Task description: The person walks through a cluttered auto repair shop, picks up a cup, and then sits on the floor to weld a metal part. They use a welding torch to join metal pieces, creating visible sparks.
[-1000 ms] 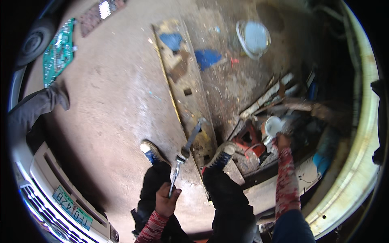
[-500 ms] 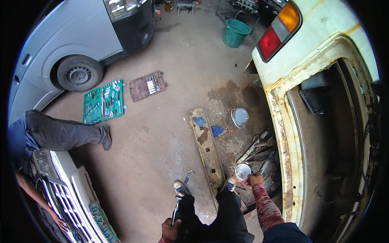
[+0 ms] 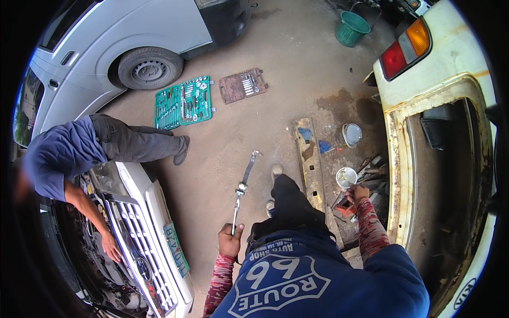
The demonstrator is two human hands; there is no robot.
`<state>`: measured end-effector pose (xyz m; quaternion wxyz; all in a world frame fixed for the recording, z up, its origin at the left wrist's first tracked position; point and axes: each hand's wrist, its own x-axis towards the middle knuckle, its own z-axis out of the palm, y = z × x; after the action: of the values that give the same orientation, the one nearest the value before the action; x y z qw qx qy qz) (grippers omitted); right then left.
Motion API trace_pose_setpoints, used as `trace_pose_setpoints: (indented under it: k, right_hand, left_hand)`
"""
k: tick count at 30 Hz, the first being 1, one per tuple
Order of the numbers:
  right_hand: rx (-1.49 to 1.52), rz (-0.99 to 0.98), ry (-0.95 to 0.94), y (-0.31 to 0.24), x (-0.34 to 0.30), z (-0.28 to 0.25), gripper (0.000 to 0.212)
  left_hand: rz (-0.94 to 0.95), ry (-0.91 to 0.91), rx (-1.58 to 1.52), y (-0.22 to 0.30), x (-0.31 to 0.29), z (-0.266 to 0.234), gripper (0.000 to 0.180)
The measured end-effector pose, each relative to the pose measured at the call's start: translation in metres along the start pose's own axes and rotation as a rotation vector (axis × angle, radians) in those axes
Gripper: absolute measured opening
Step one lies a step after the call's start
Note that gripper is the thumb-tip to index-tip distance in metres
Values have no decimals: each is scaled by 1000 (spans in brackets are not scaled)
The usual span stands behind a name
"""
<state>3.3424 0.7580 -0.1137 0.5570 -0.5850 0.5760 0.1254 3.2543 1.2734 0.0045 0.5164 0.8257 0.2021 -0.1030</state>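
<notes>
My left hand [image 3: 230, 243] is closed around the shiny handle of a long metal tool [image 3: 242, 188]. A flat bar with a hooked tip extends from the tool's jointed middle; its exact kind is unclear. On the other side, my right hand [image 3: 360, 194] grips a small white tub [image 3: 340, 183] at its near edge. Some pale stuff shows inside the tub, too small to make out. Below the right hand lies an orange-red object [image 3: 345, 210], partly hidden.
Left, a person [image 3: 69, 151] leans over the open engine bay of a white vehicle [image 3: 151, 204]. Beyond lie a green tool case [image 3: 183, 103] and a brown one [image 3: 244, 86]. Ahead are a long metal beam [image 3: 313, 169] and a lidded bucket [image 3: 351, 135]. A rusty cream van body [image 3: 397, 159] borders the right.
My view has swung left and my body has turned, with more of my shirt showing. The tool in my left hand has risen away from my legs. Both hands keep their holds.
</notes>
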Motion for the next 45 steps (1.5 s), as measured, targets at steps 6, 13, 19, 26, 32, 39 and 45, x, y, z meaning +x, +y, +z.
trace_pose_setpoints:
  k: [6,13,19,26,32,39,45]
  right_hand:
    - [5,-73,-205,-74,28,54,15]
    - [99,-133,-169,-280,51,144,14]
    - [113,-286,-65,-435,64,160,11]
    - [321,-331,-78,-568,139,213,9]
    - [233,-352,-63,-718,217,266,10]
    - [426,-386,-121,-889,295,288,11]
    - [582,-327,-96,-1006,418,282,16]
  left_hand:
    - [12,-8,110,62,126,2,40]
    - [101,-82,102,184,322,37,38]
    - [204,-243,46,295,489,89,39]
    - [349,-451,121,415,672,185,36]
    - [385,-623,169,563,842,284,36]
    - [509,-717,249,742,970,370,41]
    - [505,-611,264,823,1045,468,43]
